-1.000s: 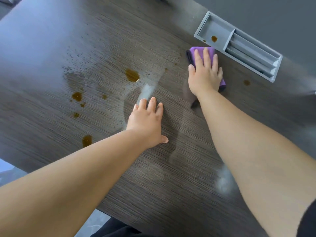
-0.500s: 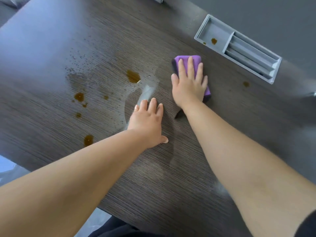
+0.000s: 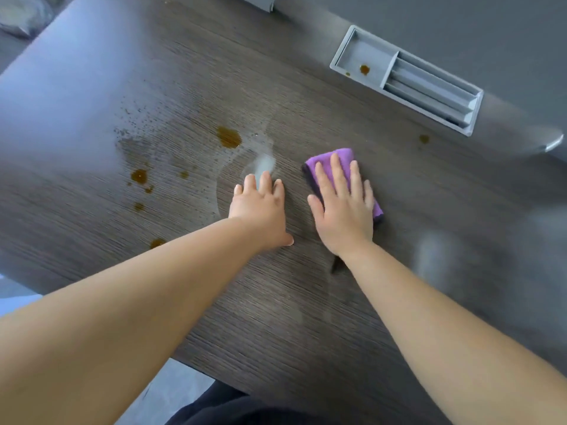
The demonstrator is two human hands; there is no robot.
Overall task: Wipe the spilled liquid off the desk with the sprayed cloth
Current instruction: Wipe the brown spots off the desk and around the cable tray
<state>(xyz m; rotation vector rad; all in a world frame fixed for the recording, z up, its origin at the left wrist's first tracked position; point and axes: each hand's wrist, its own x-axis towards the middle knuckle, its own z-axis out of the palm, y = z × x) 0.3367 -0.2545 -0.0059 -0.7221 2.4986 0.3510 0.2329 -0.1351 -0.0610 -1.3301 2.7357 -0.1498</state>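
A folded purple cloth lies flat on the dark wood-grain desk. My right hand presses down on it with straight, spread fingers, covering most of it. My left hand rests flat on the desk just left of the cloth, fingers straight. Brown spilled liquid sits in a large drop beyond my left hand, with smaller drops and fine splatter further left. Another small brown drop lies to the right of the cloth. Pale wet smears show around my left fingertips.
A grey recessed tray is set into the desk at the back right, with a brown drop inside it. The desk's near edge runs diagonally below my left forearm. A grey wall rises behind the desk.
My right hand has slid the purple cloth from beside the grey tray toward me and to the left, close to my left hand. My left hand has stayed flat in place.
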